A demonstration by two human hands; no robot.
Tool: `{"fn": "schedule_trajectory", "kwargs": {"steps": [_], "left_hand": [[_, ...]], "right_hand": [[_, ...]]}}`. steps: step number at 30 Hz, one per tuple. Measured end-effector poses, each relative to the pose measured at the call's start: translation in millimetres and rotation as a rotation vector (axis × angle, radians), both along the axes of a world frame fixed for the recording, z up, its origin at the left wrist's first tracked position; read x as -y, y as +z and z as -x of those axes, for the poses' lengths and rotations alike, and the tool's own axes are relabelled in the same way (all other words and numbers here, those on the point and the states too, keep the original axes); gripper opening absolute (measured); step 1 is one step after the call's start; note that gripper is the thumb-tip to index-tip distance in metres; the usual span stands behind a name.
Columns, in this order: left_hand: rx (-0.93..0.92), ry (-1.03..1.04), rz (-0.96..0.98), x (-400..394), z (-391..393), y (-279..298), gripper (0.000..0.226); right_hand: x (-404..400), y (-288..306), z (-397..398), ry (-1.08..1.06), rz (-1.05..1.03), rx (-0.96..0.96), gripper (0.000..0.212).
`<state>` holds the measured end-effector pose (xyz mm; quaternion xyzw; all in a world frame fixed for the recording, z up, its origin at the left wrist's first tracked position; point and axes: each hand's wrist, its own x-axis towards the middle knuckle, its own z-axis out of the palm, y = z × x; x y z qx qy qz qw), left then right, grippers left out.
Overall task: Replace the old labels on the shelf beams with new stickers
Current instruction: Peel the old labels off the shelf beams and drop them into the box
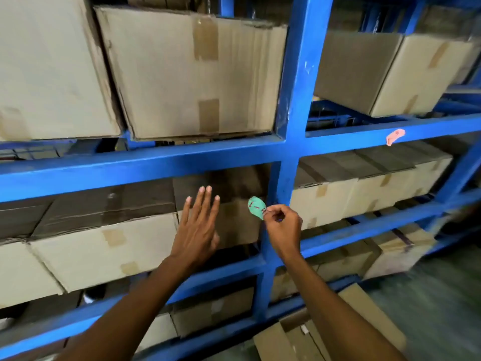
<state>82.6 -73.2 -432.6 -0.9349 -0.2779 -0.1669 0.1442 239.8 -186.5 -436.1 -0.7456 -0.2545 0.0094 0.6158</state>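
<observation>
The blue steel shelf rack [299, 74] filled the whole view, its horizontal beams running from nine o'clock toward three, loaded with cardboard cartons [187, 74] above and below. The nearest bare beam [130, 168] crossed just above my hands, at about twelve o'clock from them, and I could see no label on that stretch of it. Up at two o'clock, well apart from both hands, a pink sticker [395, 136] sat half-peeled on the beam of the neighbouring bay [429, 123]; I judged that to be one of the old labels not yet dealt with, though it could equally have been a fresh one badly stuck.

My left hand [199, 227] was released, fingers spread flat and empty, in front of the cartons below the beam and touching nothing I could make out. My right hand [282, 227], at three o'clock from the left, was pinching a small green sticker [256, 207] by its lower edge between thumb and fingertips, the sticker standing free in the air just beside the upright post [285, 183], with some dark marks on it too small to read.

I took the step to be placing a new sticker. The next move called for lifting it to the beam face at twelve o'clock, laying it level, then smoothing it down with the free left hand so no corner curled.
</observation>
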Motion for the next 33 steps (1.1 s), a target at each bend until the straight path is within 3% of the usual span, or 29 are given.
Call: {"fn": "schedule_trajectory", "kwargs": {"steps": [6, 12, 22, 28, 33], "left_hand": [[-0.163, -0.145, -0.004, 50.9, -101.6, -58.9, 0.087], [-0.44, -0.026, 0.053, 81.9, -178.4, -133.1, 0.092], [-0.465, 0.171, 0.104, 91.3, -208.6, -189.7, 0.093], [-0.461, 0.209, 0.085, 96.5, -212.0, -193.8, 0.095], [-0.472, 0.224, 0.059, 96.0, -213.4, -194.8, 0.097]], "right_hand": [[65.4, -85.0, -88.8, -0.048, 0.181, -0.18, 0.012], [131.5, -178.3, -170.2, -0.045, 0.401, -0.333, 0.015], [163.6, -285.0, -226.0, -0.021, 0.973, -0.312, 0.026], [166.6, -293.6, -241.6, -0.213, 0.901, -0.544, 0.034], [172.9, -297.8, -257.7, -0.148, 0.894, -0.609, 0.027]]}}
